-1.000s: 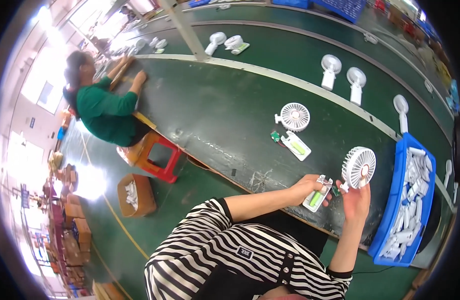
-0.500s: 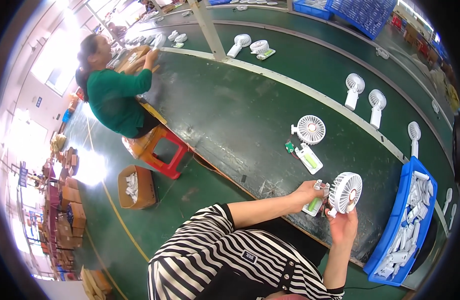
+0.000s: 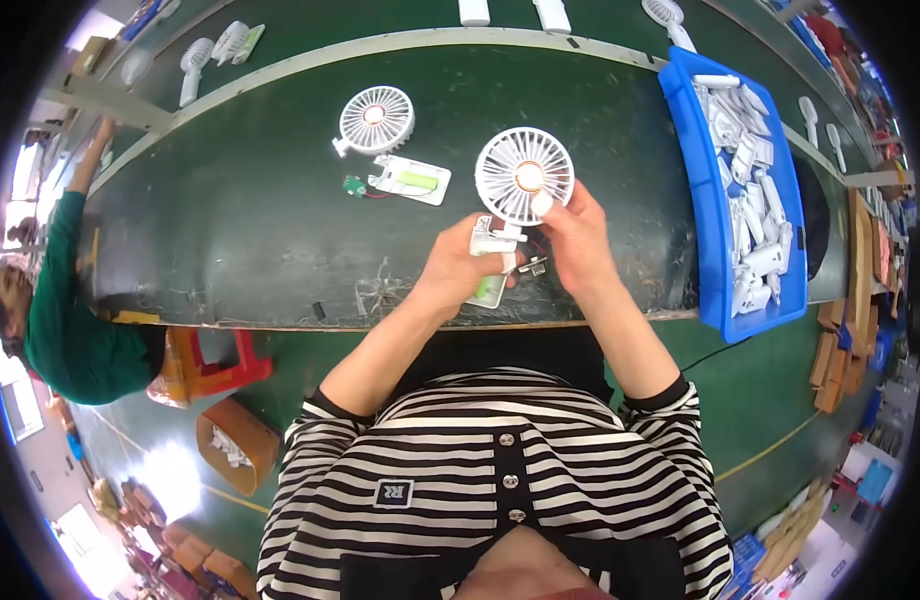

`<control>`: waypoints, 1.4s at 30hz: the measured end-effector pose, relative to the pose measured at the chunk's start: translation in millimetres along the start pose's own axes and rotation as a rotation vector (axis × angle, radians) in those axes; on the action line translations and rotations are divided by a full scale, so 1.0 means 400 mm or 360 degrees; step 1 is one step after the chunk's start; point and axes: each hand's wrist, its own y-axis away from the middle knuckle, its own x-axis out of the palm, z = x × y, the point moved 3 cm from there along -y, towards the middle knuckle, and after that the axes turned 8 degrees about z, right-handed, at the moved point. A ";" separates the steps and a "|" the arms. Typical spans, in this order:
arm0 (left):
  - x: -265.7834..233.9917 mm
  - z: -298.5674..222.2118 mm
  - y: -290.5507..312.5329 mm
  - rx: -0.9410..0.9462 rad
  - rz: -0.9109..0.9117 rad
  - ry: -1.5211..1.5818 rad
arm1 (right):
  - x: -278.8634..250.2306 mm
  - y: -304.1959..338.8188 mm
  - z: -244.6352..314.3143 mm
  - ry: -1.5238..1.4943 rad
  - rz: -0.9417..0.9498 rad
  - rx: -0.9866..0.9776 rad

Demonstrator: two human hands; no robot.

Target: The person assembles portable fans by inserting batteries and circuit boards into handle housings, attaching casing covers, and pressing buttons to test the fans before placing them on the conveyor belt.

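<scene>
My right hand (image 3: 580, 235) grips a round white fan head (image 3: 510, 160) by its lower edge, thumb across the front of the grille. Just left of it, my left hand (image 3: 448, 268) is closed on a white handle shell (image 3: 492, 240) with a green battery (image 3: 487, 288) in it. The fan head's neck meets the top of the shell; whether the two are joined I cannot tell. A small metallic part (image 3: 532, 266) hangs beside the shell, near my right palm. Further off on the bench lie a second fan head (image 3: 377, 120) and an open handle shell (image 3: 435, 190) with a green circuit board (image 3: 355, 186).
At the right, a blue bin (image 3: 713, 250) holds many white plastic parts. A white rail (image 3: 380, 42) runs along the bench's far side, with fans (image 3: 196, 68) beyond it. To the left sits a co-worker in a green top (image 3: 65, 330), near a cardboard box (image 3: 215, 465).
My view has swung to the right, shifting the scene. The fan head's grille now faces me more squarely, its neck close to the handle shell. Both hands keep their holds.
</scene>
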 end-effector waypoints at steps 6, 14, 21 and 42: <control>0.029 0.018 -0.002 0.0015 -0.0033 -0.0088 | -0.021 0.008 -0.016 -0.0009 0.0021 -0.0077; 0.022 0.013 -0.012 0.0202 0.0014 -0.0368 | -0.032 -0.004 -0.012 -0.0057 0.0153 -0.0013; 0.023 0.003 -0.019 0.0333 -0.0199 -0.0691 | -0.029 -0.015 -0.020 -0.0143 0.0163 0.0105; 0.007 0.038 -0.014 -0.0360 0.0195 0.0233 | 0.054 0.071 0.064 0.2164 0.0731 -0.1551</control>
